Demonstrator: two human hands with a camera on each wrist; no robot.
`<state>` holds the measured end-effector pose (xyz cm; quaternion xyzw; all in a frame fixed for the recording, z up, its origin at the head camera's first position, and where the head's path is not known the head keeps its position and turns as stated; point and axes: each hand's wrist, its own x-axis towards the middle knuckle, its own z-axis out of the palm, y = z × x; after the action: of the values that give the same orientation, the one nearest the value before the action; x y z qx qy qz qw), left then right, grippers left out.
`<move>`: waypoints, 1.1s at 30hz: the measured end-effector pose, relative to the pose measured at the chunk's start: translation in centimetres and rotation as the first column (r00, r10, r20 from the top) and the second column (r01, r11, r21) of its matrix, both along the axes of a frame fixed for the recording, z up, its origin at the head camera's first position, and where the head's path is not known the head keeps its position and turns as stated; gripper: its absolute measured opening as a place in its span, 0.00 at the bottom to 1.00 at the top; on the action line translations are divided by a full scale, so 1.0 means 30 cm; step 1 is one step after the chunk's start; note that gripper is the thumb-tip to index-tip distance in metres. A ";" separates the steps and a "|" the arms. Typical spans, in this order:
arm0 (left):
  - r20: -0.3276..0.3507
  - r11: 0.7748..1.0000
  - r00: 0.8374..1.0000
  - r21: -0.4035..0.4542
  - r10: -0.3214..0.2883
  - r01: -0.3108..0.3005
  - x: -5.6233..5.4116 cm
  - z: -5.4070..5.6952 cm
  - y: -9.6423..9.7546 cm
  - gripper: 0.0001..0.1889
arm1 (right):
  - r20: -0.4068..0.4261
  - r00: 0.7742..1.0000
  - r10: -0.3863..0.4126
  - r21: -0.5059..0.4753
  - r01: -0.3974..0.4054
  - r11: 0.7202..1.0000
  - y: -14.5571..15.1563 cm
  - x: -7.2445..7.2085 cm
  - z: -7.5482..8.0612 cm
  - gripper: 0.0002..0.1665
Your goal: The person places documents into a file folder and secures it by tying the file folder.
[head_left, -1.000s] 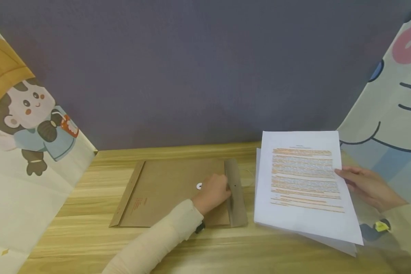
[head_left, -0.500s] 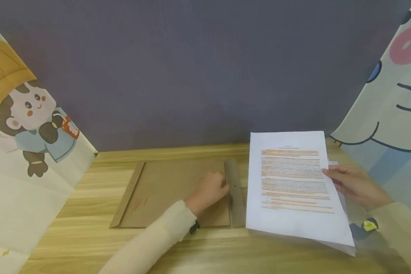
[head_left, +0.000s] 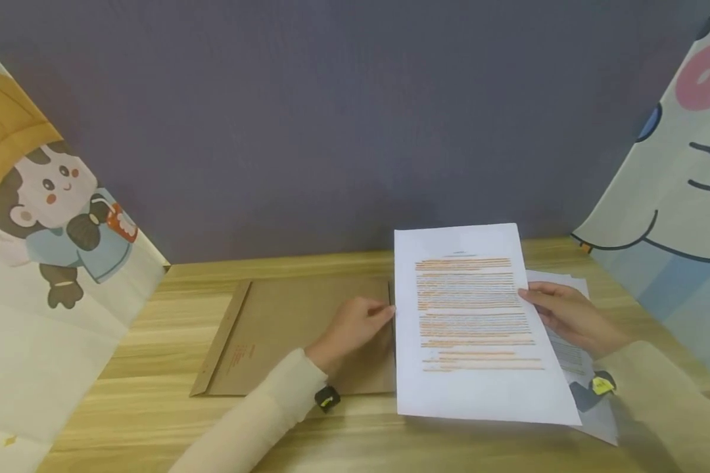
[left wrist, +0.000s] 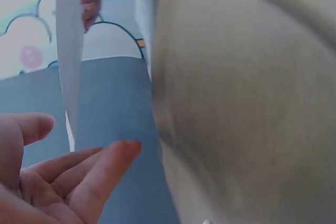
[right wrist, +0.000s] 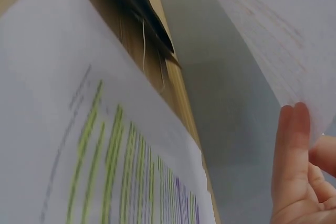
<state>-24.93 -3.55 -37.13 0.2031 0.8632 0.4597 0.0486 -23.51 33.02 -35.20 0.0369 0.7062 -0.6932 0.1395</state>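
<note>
A white printed sheet (head_left: 467, 394) with orange-highlighted lines is held up off the table, hiding the right end of a brown paper document envelope (head_left: 296, 302). My right hand (head_left: 568, 318) pinches the sheet's right edge between thumb and fingers. Over the envelope, my left hand (head_left: 349, 328) has its fingertips beside the sheet's left edge. In the left wrist view, the left thumb and fingers (left wrist: 110, 169) stand apart, the sheet's edge showing in the gap. The right wrist view shows the envelope's mouth (right wrist: 142, 11) gaping, with a thin white string (right wrist: 144, 45).
More printed paper (head_left: 597, 424) lies under my right forearm; in the right wrist view its top page (right wrist: 47, 56) has yellow-green highlighted lines. A dark grey panel (head_left: 355, 131) rises behind the wooden table (head_left: 148, 341). Cartoon-printed walls (head_left: 12, 355) flank both sides.
My right hand has lifted the orange-highlighted sheet from the other papers and carried it left to the envelope's right end. My left hand has shifted slightly left and lies beside the sheet's edge.
</note>
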 end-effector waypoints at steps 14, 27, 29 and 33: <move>0.455 0.931 0.890 0.329 -0.011 -0.157 -0.016 -0.013 -0.041 0.14 | -0.042 0.998 0.045 -0.027 -0.047 0.999 -0.106 -0.028 -0.011 0.05; 0.451 0.894 0.892 0.381 0.042 -0.235 0.003 -0.037 -0.079 0.12 | -0.059 0.997 0.055 -0.149 -0.063 0.987 -0.166 -0.028 -0.014 0.09; 0.448 0.890 0.892 0.381 0.060 -0.251 0.007 -0.042 -0.083 0.13 | -0.072 0.995 0.063 -0.154 -0.074 0.985 -0.175 -0.028 -0.016 0.10; 0.445 0.871 0.891 0.400 0.088 -0.285 0.013 -0.047 -0.094 0.14 | -0.102 0.992 0.078 -0.138 -0.092 0.986 -0.191 -0.029 -0.018 0.11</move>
<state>-24.54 -6.37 -38.54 0.0208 0.7170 0.6835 0.1353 -24.37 27.28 -35.75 -0.0366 0.6619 -0.7361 0.1369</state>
